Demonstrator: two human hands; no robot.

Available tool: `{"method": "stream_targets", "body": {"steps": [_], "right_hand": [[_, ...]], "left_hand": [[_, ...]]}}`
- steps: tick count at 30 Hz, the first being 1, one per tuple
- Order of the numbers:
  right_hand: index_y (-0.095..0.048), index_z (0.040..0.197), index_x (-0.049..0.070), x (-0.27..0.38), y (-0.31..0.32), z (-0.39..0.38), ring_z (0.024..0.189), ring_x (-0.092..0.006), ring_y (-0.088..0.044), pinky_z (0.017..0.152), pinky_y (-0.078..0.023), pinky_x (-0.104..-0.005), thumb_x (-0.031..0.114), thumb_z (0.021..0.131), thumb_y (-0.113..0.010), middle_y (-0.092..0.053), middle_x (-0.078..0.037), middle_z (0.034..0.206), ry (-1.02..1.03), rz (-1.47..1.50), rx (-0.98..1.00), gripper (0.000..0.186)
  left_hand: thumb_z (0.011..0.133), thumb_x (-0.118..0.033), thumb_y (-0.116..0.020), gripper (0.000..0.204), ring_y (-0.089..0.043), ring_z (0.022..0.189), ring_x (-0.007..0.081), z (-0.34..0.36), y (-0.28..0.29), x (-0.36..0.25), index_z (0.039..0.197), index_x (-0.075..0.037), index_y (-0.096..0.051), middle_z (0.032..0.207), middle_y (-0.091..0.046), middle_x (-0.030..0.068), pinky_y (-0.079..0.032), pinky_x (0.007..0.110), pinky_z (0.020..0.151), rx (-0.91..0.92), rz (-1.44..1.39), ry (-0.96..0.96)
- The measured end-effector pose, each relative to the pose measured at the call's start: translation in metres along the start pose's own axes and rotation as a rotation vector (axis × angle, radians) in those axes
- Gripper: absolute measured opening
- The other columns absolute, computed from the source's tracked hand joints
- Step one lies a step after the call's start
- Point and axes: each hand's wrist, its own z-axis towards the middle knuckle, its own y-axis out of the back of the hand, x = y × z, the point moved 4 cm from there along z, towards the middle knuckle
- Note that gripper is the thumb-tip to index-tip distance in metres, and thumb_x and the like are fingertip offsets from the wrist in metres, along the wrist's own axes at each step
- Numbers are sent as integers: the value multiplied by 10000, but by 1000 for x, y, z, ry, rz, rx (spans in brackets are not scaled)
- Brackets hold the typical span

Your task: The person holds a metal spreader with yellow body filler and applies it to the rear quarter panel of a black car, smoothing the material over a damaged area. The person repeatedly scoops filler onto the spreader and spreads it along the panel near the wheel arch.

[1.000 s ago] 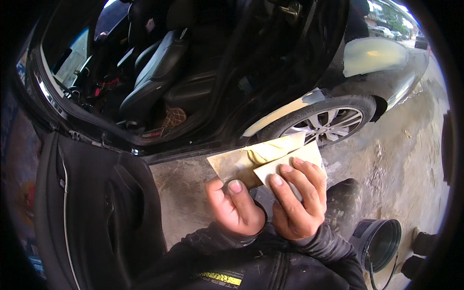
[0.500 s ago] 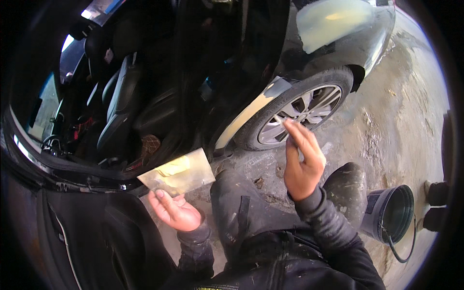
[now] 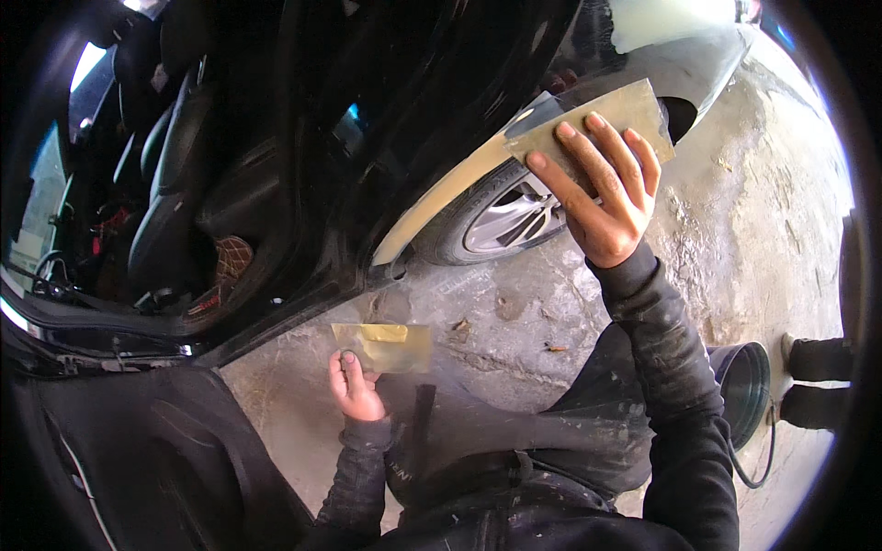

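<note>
My left hand [image 3: 358, 393] pinches the edge of a flat rectangular plate [image 3: 409, 356] between thumb and fingers. A dab of yellow putty [image 3: 384, 333] lies along its far side. My right hand [image 3: 611, 197] reaches up to the car's wheel arch, closed on a wide flat putty spreader [image 3: 636, 108], fingers spread over its face. The spreader's left end overlaps the beige filler strip [image 3: 441, 188] on the arch; whether its edge touches the body I cannot tell. Below the spreader, the wheel [image 3: 501, 225] is partly covered by my hand.
An open dark car door [image 3: 156, 450] stands at the left, with the cabin [image 3: 175, 184] behind it. A larger pale filler patch [image 3: 671, 23] covers the panel above the wheel. A black bucket [image 3: 749, 390] and another person's legs [image 3: 818, 386] are at the right, on rough concrete [image 3: 717, 239].
My right hand has gone up and right to the wheel arch, and the spreader's broad face now shows. The left hand and its plate have moved slightly; the view has shifted.
</note>
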Motion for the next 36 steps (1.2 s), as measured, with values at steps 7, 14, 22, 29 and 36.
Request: {"method": "stream_targets", "body": {"steps": [7,14,22,29,36], "right_hand": [[-754,1222,315,-5,-16,8,1255,-219,-623,1085,-399,-423,159,782,-772,-699,-8,1291,128,-23,-24,467],[-749,1235,326,-12,-26,-14,1265,-212,-616,1102,-398,-423,164,789,-775,-688,14,1306,149,10,-53,475],[-767,1192,315,-17,-3,-18,1232,-221,-633,1109,-395,-429,176,787,-779,-703,5,1278,146,-2,20,428],[-763,1209,312,-32,-22,-11,1238,-236,-625,1097,-398,-435,136,776,-765,-695,-11,1293,118,-26,8,467],[-766,1205,293,-22,-9,-28,1243,-236,-624,1098,-398,-435,135,797,-685,-699,-18,1278,87,-19,80,445]], "left_hand": [[1066,-289,-569,325,-633,971,166,2,24,38,1251,-27,-521,1117,-611,64,-568,329,792,50,-22,70],[1068,-274,-566,301,-629,988,166,-4,13,46,1244,-32,-527,1102,-617,59,-569,328,789,-16,-65,71],[1066,-282,-571,324,-641,996,176,-14,2,44,1261,-28,-523,1142,-627,76,-580,351,820,28,-64,77],[1068,-291,-569,328,-642,994,172,-18,-4,39,1260,-30,-525,1142,-629,79,-579,339,814,50,-83,83],[1070,-289,-567,302,-624,923,131,-24,-4,28,1230,-34,-539,1060,-626,50,-559,298,765,69,-34,20]]}}
